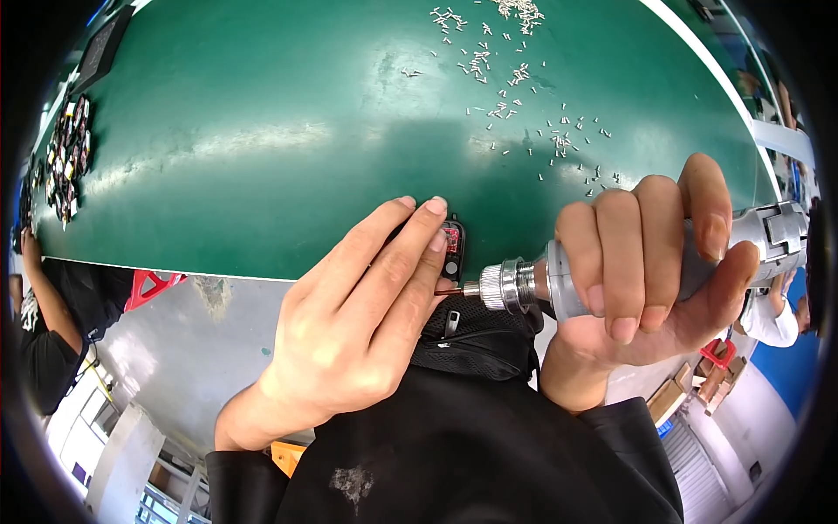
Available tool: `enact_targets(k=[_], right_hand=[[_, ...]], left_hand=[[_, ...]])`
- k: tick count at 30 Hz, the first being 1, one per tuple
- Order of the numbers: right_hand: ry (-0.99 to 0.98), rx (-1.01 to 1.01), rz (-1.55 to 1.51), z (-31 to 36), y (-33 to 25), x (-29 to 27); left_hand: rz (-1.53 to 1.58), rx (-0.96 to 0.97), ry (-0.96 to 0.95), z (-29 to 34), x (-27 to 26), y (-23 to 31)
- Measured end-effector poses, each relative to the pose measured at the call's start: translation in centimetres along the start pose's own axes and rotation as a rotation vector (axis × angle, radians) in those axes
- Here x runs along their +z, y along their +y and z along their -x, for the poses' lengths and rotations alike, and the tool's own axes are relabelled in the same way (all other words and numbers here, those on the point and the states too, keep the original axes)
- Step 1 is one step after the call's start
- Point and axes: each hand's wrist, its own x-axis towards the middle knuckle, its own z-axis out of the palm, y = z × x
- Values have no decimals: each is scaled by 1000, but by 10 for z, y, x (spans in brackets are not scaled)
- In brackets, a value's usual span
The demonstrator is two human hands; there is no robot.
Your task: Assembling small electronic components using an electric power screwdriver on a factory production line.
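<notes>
Centrally, near the front edge of the green-topped worktable [262, 192], lies a small black plastic housing [454, 249] with rounded corners; red parts show inside it. Much of its left side is covered by the left hand [353, 314], fingers extended, close together, and laid over it. Whether these fingers clamp the housing or only rest on it cannot be told; the thumb is mostly hidden.

Right hand [646, 262] is closed around the grey barrel of a power screwdriver [572, 279], held nearly level and pointing left. Its knurled silver collar [502, 286] carries a thin reddish bit [448, 293], which reaches the left fingertips at the near end of the housing. Contact between tip and any screw: not discernible.

Just below the housing, against the wearer, sits a black mesh bag [476, 336] with a zipper. Beyond, loose small screws [560, 140] are strewn over the right half of the tabletop, thickening to a heap [519, 10] at the far side. Far left on the table: a pile of small dark parts [70, 157], with a flat black tray [103, 48] behind it. A co-worker's forearm [48, 297] shows at the left edge; beside it, a red stool [148, 288].
</notes>
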Motion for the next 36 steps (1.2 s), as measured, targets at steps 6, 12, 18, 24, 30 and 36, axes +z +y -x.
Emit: enact_targets(k=[6, 12, 18, 24, 30, 36], right_hand=[[6, 9, 29, 3, 1, 1], [-14, 45, 30, 1, 1, -3], [73, 37, 40, 4, 4, 4], [130, 23, 96, 7, 4, 6], [247, 95, 221, 9, -5, 19], [11, -90, 23, 16, 4, -18]], left_hand=[[-37, 65, 61, 1, 4, -4], [-21, 42, 68, 0, 3, -3], [-17, 27, 70, 0, 3, -2], [-2, 4, 60, -1, 2, 2], [17, 3, 61, -3, 3, 3], [36, 15, 19, -8, 0, 6]])
